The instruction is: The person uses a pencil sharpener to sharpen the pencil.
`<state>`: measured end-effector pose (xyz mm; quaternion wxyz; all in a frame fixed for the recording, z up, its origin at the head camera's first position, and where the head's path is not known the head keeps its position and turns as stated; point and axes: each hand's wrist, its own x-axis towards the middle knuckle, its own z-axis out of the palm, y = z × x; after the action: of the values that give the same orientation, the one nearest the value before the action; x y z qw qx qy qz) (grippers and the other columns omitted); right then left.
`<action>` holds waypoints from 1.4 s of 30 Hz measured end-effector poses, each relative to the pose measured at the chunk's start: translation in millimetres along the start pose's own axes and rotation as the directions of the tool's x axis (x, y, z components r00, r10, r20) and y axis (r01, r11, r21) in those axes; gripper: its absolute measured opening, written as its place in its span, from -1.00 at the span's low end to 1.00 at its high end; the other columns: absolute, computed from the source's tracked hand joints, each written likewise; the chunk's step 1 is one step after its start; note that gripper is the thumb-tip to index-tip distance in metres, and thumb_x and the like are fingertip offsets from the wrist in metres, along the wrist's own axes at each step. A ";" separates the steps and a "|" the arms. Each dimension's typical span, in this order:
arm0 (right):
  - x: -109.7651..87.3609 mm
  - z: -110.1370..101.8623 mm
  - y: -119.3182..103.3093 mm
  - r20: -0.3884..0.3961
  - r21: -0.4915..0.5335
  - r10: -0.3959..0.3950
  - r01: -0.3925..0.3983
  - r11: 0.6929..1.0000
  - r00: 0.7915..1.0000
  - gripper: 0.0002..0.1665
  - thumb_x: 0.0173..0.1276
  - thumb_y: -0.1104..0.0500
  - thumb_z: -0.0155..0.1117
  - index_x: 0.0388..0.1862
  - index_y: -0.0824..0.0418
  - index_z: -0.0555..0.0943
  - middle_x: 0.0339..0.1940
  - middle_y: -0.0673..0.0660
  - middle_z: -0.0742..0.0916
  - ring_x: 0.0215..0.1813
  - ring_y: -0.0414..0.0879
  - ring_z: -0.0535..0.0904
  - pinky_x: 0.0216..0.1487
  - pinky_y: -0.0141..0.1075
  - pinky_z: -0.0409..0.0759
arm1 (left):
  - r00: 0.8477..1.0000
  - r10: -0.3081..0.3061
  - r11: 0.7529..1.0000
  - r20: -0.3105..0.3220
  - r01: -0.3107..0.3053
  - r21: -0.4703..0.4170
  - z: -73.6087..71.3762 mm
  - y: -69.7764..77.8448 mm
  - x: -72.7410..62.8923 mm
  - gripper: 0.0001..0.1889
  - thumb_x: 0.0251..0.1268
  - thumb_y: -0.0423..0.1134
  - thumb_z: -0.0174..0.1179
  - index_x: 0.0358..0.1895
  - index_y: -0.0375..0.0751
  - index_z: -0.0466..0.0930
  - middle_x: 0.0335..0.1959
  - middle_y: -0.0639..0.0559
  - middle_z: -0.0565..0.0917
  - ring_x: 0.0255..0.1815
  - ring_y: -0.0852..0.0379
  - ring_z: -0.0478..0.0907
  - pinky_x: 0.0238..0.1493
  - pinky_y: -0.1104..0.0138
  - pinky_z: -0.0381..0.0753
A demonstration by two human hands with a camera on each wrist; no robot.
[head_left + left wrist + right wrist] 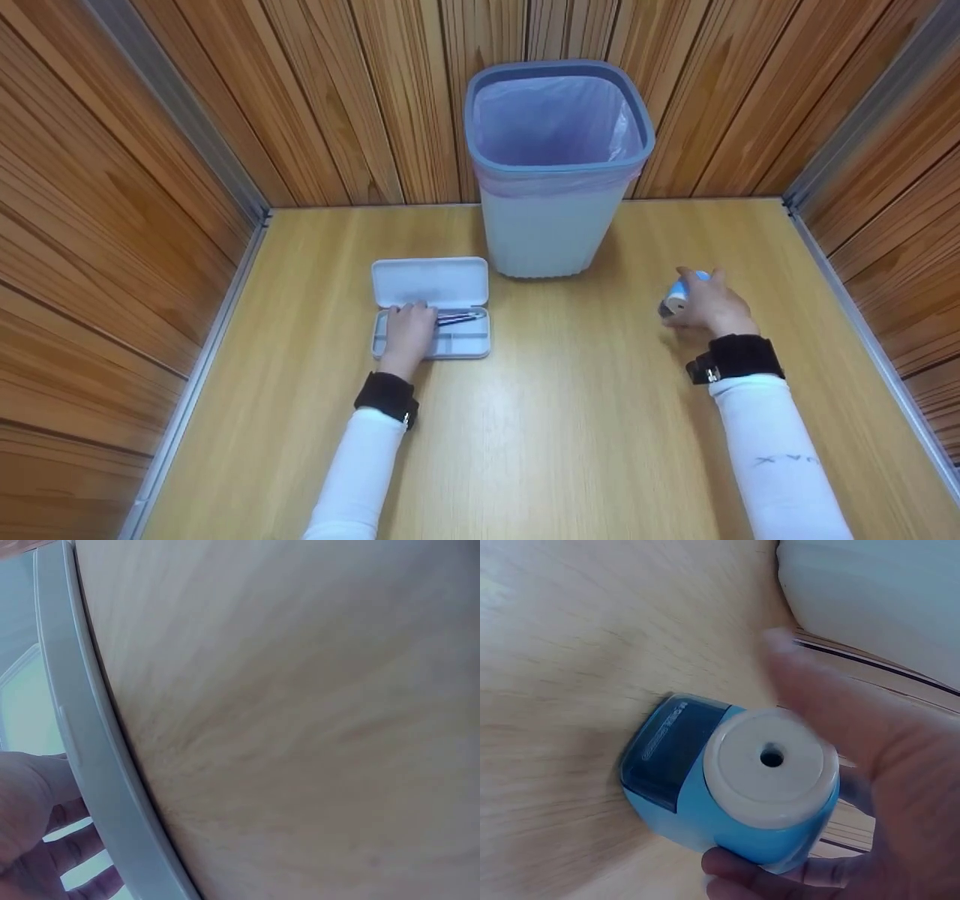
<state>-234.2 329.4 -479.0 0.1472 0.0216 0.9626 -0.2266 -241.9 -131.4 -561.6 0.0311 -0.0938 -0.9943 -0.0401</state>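
Observation:
My left hand [409, 330] is over a pale grey pencil case [466, 346] whose lid [431, 282] stands raised. A few pens [459, 318] stick out from beneath its fingers, along the back compartment; I cannot tell whether the fingers grip them. In the left wrist view the fingers [79, 846] reach down behind the case's side wall [94, 712]. At the right, my right hand [716, 304] curls its fingers around a blue pencil sharpener [769, 780]. The sharpener has a white round face with a pencil hole and a dark see-through drawer. The thumb is blurred above it.
A tall white bin [551, 232] with a blue-grey rim and a pink liner stands at the back, between the hands and close behind the case. Wood-panelled walls [405, 97] enclose the wooden table [525, 420] at the back and both sides.

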 end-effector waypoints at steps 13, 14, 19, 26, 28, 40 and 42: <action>0.2 5.1 3.9 -0.146 -0.138 -0.097 0.077 0.987 0.984 -0.20 0.15 0.47 0.32 0.40 0.23 0.35 0.10 0.62 0.34 -0.03 0.53 0.42 -0.10 0.39 0.44 | 0.999 0.013 1.000 0.034 -0.014 0.016 -0.4 -1.6 -1.8 -0.81 0.39 -0.44 0.08 -0.09 -0.27 0.67 -0.17 -0.17 0.67 -0.11 -0.16 0.60 -0.05 -0.07 0.52; 0.3 4.9 3.8 -0.157 -0.157 -0.108 0.083 0.984 0.982 -0.24 0.16 0.47 0.32 0.38 0.24 0.38 0.08 0.61 0.37 -0.03 0.53 0.43 -0.10 0.41 0.44 | 0.999 0.014 1.000 0.032 -0.014 0.013 -1.0 -1.7 -1.6 -0.81 0.39 -0.45 0.07 -0.09 -0.27 0.67 -0.16 -0.17 0.67 -0.11 -0.17 0.60 -0.04 -0.08 0.52; 2.1 3.8 2.2 -0.171 -0.201 -0.140 0.104 0.974 0.975 -0.30 0.16 0.39 0.41 0.32 0.26 0.45 0.05 0.54 0.47 -0.02 0.48 0.45 -0.09 0.43 0.41 | 1.000 0.019 1.000 0.006 -0.019 -0.005 -6.9 -1.9 -1.5 -0.83 0.35 -0.45 0.11 -0.10 -0.28 0.65 -0.16 -0.17 0.66 -0.11 -0.17 0.59 -0.03 -0.10 0.51; 6.1 6.8 -6.6 -0.143 -0.248 -0.183 0.144 0.958 0.973 -0.17 0.02 0.13 0.60 0.26 0.29 0.46 0.03 0.49 0.53 -0.03 0.42 0.45 -0.12 0.42 0.41 | 1.000 0.031 0.999 -0.006 -0.031 -0.018 -16.1 1.5 -4.4 -0.86 0.35 -0.40 0.17 -0.09 -0.28 0.63 -0.17 -0.16 0.66 -0.10 -0.14 0.60 -0.02 -0.08 0.52; 6.7 8.5 -10.6 -0.140 -0.254 -0.204 0.164 0.953 0.969 -0.16 0.00 0.10 0.61 0.25 0.30 0.46 0.04 0.49 0.54 -0.02 0.42 0.46 -0.12 0.40 0.42 | 0.999 0.037 0.999 0.008 -0.036 -0.018 -18.1 3.7 -5.2 -0.84 0.36 -0.42 0.15 -0.05 -0.28 0.63 -0.13 -0.17 0.67 -0.07 -0.14 0.60 0.02 -0.08 0.51; 5.6 24.7 -47.4 -0.120 -0.242 -0.302 0.267 0.933 0.946 -0.16 -0.06 -0.02 0.65 0.16 0.33 0.55 0.01 0.38 0.52 -0.04 0.31 0.46 -0.06 0.25 0.47 | 0.994 0.111 0.994 -0.012 -0.111 -0.008 -27.0 20.9 -8.8 -0.86 0.31 -0.46 0.18 -0.12 -0.28 0.63 -0.34 -0.14 0.71 -0.30 -0.12 0.66 -0.15 0.02 0.58; 6.1 28.9 -54.8 -0.127 -0.257 -0.329 0.289 0.922 0.936 -0.17 -0.08 -0.01 0.65 0.14 0.33 0.56 0.03 0.36 0.52 -0.01 0.29 0.45 -0.05 0.24 0.47 | 0.991 0.133 0.991 -0.029 -0.134 -0.015 -28.7 24.5 -9.9 -0.85 0.27 -0.50 0.17 -0.15 -0.28 0.64 -0.38 -0.13 0.71 -0.34 -0.12 0.66 -0.20 0.04 0.59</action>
<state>-238.1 267.3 -481.9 0.0294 -0.1295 0.9827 -0.1291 -226.0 -111.7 -532.0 0.0469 -0.1598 -0.9849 -0.0474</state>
